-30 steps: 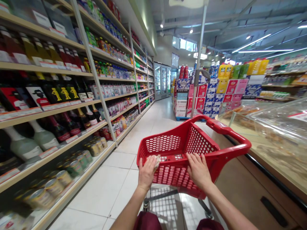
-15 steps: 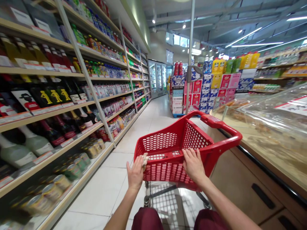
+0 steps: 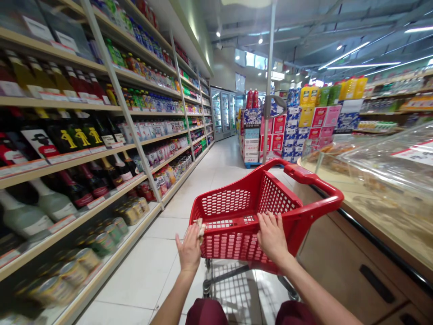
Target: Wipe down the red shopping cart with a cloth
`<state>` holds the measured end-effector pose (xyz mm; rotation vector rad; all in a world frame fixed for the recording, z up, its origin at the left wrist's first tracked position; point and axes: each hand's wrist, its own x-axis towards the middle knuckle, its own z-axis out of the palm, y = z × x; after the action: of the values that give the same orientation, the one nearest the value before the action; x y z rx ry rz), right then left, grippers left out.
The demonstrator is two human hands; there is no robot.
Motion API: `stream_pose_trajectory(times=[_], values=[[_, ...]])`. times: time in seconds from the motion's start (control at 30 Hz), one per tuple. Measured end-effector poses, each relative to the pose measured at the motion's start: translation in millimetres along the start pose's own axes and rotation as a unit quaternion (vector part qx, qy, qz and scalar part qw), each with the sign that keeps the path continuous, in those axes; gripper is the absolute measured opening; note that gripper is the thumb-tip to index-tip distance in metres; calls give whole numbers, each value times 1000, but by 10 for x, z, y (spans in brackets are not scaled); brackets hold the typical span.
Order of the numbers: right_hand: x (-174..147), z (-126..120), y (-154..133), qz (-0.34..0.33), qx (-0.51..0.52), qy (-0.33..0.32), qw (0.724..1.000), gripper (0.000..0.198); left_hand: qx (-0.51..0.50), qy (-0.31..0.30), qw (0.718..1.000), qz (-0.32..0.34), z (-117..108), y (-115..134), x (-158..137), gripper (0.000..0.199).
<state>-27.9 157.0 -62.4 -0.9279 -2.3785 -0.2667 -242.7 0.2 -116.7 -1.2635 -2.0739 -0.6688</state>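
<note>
A red plastic shopping cart (image 3: 233,246) with perforated sides stands in front of me, its handle toward the far right. My left hand (image 3: 189,247) is at the cart's near left corner, pressing a crumpled off-white cloth (image 3: 200,228) against the rim. The thumb sticks out to the left, and the cloth is partly hidden by the fingers. Over the near side's top rim hang the fingers of my right hand (image 3: 272,234), gripping it; that thumb is hidden. The basket's visible inside holds nothing I can make out.
Shelves of bottles and cans (image 3: 111,146) line the left. On the right is a wooden counter (image 3: 365,266) with clear covers, close to the cart handle. Stacked drink cartons (image 3: 279,131) stand ahead beside a metal pole (image 3: 269,67). White floor tiles (image 3: 162,257) run along the aisle.
My left hand has shifted slightly left and down with the cloth at the cart's corner. My right hand stays on the rim. The view has moved only a little.
</note>
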Motion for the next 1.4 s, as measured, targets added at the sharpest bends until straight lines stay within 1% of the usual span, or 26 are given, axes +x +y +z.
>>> stream_pose_trajectory(times=[0.07, 0.1, 0.17, 0.2, 0.23, 0.33, 0.37, 0.4, 0.43, 0.57, 0.6, 0.63, 0.67, 0.77, 0.8, 0.83, 0.87, 0.9, 1.0, 1.07, 1.1, 1.13, 1.2, 1.27, 1.33, 1.4], values=[[-3, 5, -14, -2, -5, 1, 1000, 45, -12, -7, 1000, 27, 43, 235, 56, 41], [-5, 6, -8, -8, -8, 3, 1000, 46, -26, -12, 998, 59, 73, 368, 92, 40], [-10, 7, 22, -21, -11, 5, 1000, 46, -45, -21, 994, 101, 117, 526, 142, 38], [-12, 6, 40, -24, -12, 6, 1000, 46, -48, -24, 993, 106, 123, 517, 144, 38], [-13, 6, 53, -25, -11, 6, 1000, 46, -44, -25, 994, 97, 117, 450, 129, 37], [-8, 9, 43, -16, -1, 6, 1000, 45, -7, -20, 999, 26, 69, 122, 45, 38], [-4, 12, 25, -10, 3, 6, 1000, 45, 4, -16, 1000, 10, 58, 65, 27, 38], [0, 15, 4, -2, 5, 8, 1000, 45, 7, -12, 1000, 6, 55, 70, 23, 38], [3, 19, -14, 4, 5, 9, 1000, 45, 4, -9, 1000, 14, 63, 139, 34, 37], [1, 26, -3, -13, 1, 15, 1000, 46, -35, -9, 994, 107, 131, 651, 153, 35], [-2, 24, 17, -20, 1, 13, 1000, 46, -39, -10, 993, 115, 134, 697, 167, 35], [-5, 22, 38, -23, 1, 10, 1000, 46, -40, -12, 993, 115, 127, 674, 164, 35], [-8, 21, 55, -23, 2, 8, 1000, 46, -36, -13, 994, 104, 112, 585, 144, 35], [-14, 23, 59, -14, 10, 4, 1000, 46, -6, -6, 999, 41, 48, 147, 39, 37], [-15, 26, 48, -9, 12, 3, 1000, 46, -1, -2, 1000, 19, 37, 46, 13, 39], [-15, 29, 35, -5, 14, 2, 1000, 46, -1, -2, 1000, 5, 37, 11, 2, 40], [-15, 31, 26, -1, 15, 0, 1000, 46, -8, -5, 1000, 2, 49, 50, 8, 41], [-14, 30, 21, -1, 16, -1, 1000, 46, -22, -13, 1000, 10, 71, 160, 32, 41], [-9, 1, 36, -19, 21, -3, 1000, 46, -85, -56, 991, 82, 159, 717, 180, 40], [-8, -36, 30, -23, 27, 2, 999, 45, -106, -82, 986, 101, 181, 1023, 278, 44], [-10, -53, 5, -20, 32, 5, 999, 44, -116, -96, 982, 113, 173, 1099, 305, 47], [-13, -64, -38, -23, 40, 6, 999, 44, -126, -110, 978, 125, 155, 1116, 310, 52], [-21, -57, -175, -59, 67, -5, 996, 43, -137, -128, 973, 137, 104, 999, 261, 62], [-20, -6, -348, -103, 99, -31, 989, 42, -121, -123, 980, 97, 59, 767, 165, 69], [-1, 80, -509, -107, 119, -48, 986, 41, -89, -124, 987, 54, 38, 540, 77, 70], [35, 177, -631, -90, 125, -44, 987, 42, -64, -144, 987, 41, 41, 399, 35, 64]])
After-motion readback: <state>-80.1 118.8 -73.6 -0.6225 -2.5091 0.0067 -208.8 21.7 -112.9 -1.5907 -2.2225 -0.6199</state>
